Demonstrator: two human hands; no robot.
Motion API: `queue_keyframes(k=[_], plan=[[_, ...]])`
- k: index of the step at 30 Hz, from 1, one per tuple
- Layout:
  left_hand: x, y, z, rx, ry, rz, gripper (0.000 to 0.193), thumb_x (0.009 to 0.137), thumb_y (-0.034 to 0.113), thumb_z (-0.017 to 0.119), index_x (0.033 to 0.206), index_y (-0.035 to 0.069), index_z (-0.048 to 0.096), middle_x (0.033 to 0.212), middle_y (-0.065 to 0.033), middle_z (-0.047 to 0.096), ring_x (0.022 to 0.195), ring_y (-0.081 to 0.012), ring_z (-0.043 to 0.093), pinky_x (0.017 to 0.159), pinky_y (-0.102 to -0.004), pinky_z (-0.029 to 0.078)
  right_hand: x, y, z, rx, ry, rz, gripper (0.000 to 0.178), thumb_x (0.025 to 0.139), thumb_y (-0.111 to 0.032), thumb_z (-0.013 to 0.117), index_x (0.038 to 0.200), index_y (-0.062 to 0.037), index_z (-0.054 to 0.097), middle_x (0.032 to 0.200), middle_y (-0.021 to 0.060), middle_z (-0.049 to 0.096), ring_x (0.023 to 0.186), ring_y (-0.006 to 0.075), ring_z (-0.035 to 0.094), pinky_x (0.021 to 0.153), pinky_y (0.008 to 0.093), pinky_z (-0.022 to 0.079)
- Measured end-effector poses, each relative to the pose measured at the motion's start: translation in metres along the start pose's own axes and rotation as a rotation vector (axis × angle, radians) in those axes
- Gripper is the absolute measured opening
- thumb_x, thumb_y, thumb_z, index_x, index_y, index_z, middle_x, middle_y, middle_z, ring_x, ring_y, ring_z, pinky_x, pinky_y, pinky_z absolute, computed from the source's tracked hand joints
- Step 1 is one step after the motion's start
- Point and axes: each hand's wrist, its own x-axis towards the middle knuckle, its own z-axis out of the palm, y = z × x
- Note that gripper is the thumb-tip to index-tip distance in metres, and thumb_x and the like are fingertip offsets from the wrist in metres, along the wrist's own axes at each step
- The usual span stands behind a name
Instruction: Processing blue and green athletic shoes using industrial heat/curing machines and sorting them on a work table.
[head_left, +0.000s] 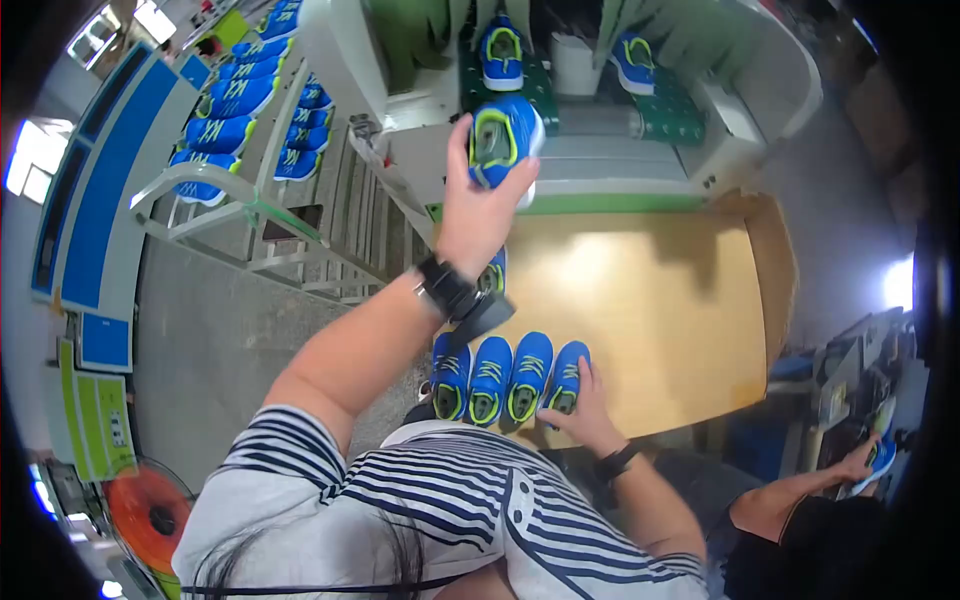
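Observation:
My left hand (476,215) grips a blue sneaker (520,122) with lime-green lining and white sole, held up in front of the machine's mouth. Its fingers wrap round the heel end. At the table's near edge, my right hand (592,412) has its thumb and fingers on either side of another blue sneaker (571,362), the rightmost in a row. Left of it stand three similar shoes, among them a middle one (491,368). Partly hidden beneath my left wrist, one more blue shoe (494,274) sits at the table's left edge.
Inside the machine (590,175), two blue shoes rest on green dotted belts (672,118). The tan table (640,320) has a raised cardboard edge on its right. A rack (250,215) with several blue shoes stands at left, near an orange fan (150,512). Another person's hand (858,462) holds a shoe at right.

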Motion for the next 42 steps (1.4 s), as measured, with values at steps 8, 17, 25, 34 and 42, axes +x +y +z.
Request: queue_keyframes(k=[8, 17, 25, 34, 42], plan=[[0.079, -0.076, 0.018, 0.552, 0.161, 0.365, 0.087, 0.079, 0.022, 0.082, 0.145, -0.002, 0.032, 0.132, -0.0196, 0.053, 0.12, -0.0287, 0.054, 0.101, -0.0374, 0.045, 0.002, -0.028, -0.045, 0.285, 0.336, 0.256, 0.088, 0.072, -0.01, 0.074, 0.147, -0.0044, 0.027, 0.133, 0.0241, 0.045, 0.123, 0.0361, 0.047, 0.106, 0.0434, 0.039], [0.085, -0.065, -0.003, 0.586, 0.147, 0.231, 0.097, 0.072, 0.035, 0.085, 0.147, 0.004, 0.033, 0.138, -0.0207, 0.052, 0.126, -0.037, 0.052, 0.107, -0.0435, 0.039, 0.143, -0.131, -0.233, 0.078, 0.881, -0.294, 0.06, 0.085, -0.007, 0.069, 0.141, -0.0027, 0.047, 0.137, 0.0158, 0.052, 0.125, 0.0276, 0.052, 0.107, 0.0386, 0.04], [0.106, -0.057, 0.019, 0.572, 0.084, 0.085, 0.104, 0.075, 0.031, 0.085, 0.151, -0.003, 0.023, 0.142, -0.0219, 0.047, 0.13, -0.029, 0.05, 0.109, -0.038, 0.04, 0.298, -0.102, -0.327, -0.141, 0.887, -0.181, 0.067, 0.08, -0.012, 0.073, 0.143, -0.0067, 0.049, 0.133, 0.0202, 0.054, 0.125, 0.0347, 0.052, 0.106, 0.04, 0.042], [0.042, -0.031, -0.012, 0.768, -0.044, 0.403, 0.081, 0.085, 0.015, 0.074, 0.151, 0.001, 0.029, 0.154, -0.0227, 0.034, 0.142, -0.0389, 0.035, 0.118, -0.0437, 0.028, 0.14, -0.046, -0.179, -0.139, 0.422, -0.208, 0.06, 0.086, -0.019, 0.072, 0.139, -0.004, 0.049, 0.141, 0.0197, 0.051, 0.131, 0.0369, 0.047, 0.113, 0.0444, 0.036], [-0.084, -0.121, -0.105, 1.489, -0.628, 0.179, 0.057, 0.087, 0.039, 0.065, 0.136, 0.013, 0.054, 0.151, -0.0149, 0.042, 0.139, -0.0376, 0.039, 0.108, -0.0564, 0.035, -0.051, 0.039, -0.02, -0.575, -0.058, 0.023, 0.088, 0.083, -0.045, 0.071, 0.154, -0.0165, 0.029, 0.161, 0.0202, 0.021, 0.146, 0.0455, 0.022, 0.113, 0.0662, 0.022]])
